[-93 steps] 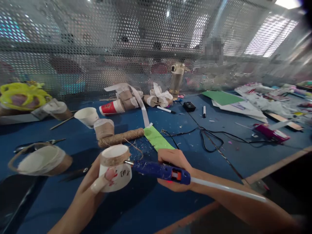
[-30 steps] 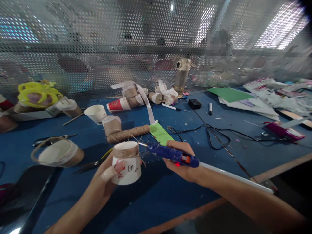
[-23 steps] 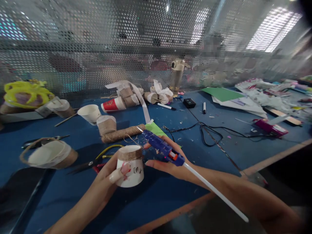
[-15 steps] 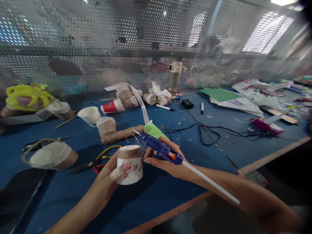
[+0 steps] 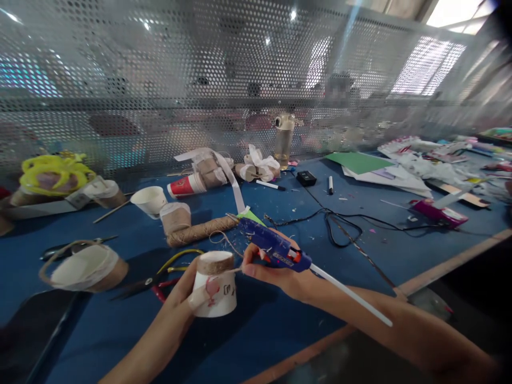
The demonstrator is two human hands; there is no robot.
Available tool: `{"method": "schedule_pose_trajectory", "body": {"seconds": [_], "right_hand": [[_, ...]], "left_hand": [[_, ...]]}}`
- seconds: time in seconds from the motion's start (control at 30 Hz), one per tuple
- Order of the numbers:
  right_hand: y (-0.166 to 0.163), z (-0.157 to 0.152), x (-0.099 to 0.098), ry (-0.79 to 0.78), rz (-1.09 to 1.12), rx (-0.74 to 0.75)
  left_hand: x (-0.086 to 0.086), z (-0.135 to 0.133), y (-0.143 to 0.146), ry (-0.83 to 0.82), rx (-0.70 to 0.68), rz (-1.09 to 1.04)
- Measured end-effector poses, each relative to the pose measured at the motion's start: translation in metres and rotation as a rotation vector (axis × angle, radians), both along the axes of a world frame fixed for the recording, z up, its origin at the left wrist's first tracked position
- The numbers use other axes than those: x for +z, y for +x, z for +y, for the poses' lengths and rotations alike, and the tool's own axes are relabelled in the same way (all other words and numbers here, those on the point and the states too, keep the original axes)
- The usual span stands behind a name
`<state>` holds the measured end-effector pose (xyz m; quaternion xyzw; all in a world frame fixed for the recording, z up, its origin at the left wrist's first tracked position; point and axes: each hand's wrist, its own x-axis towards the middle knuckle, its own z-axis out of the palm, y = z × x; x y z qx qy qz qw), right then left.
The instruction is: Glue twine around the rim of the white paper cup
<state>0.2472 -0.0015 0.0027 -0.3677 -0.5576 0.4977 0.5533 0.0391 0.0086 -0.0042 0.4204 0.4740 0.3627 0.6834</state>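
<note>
My left hand (image 5: 188, 298) is wrapped round a white paper cup (image 5: 224, 298) with printed marks, its upper band covered in brown twine. In my right hand (image 5: 276, 274) is a blue hot glue gun (image 5: 276, 247), a long white glue stick coming out of its back. Between the thumb and finger of that same hand I pinch a strand of twine (image 5: 236, 270), stretched from the cup's side. Behind the cup, the strand loops toward a twine-wound roll (image 5: 200, 231). The glue gun's nozzle points away to the left, above the roll's right end.
Scissors (image 5: 150, 281) lie left of my left hand, near a twine-handled cup (image 5: 86, 269). Further back are a white cup (image 5: 150, 200), a red cup (image 5: 186, 185) and a bottle (image 5: 284, 141). A black cable (image 5: 348, 216) crosses toward a magenta glue gun (image 5: 438, 213) at right.
My right hand has drawn slightly away from the cup, pulling the twine straight out to the right. The view has tilted up a little; the cup stays in my left hand.
</note>
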Motion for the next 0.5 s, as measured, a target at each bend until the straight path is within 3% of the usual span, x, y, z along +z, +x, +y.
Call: {"method": "schedule_pose_trajectory", "body": {"seconds": [0.17,0.5], "right_hand": [[-0.002,0.002,-0.002,-0.110,-0.048,-0.042],[-0.003,0.008,-0.011,-0.104,-0.006,0.140]], "left_hand": [[0.001,-0.001,0.000,-0.053,0.049,-0.032],[0.002,-0.007,0.002,-0.077,0.094,-0.083]]}}
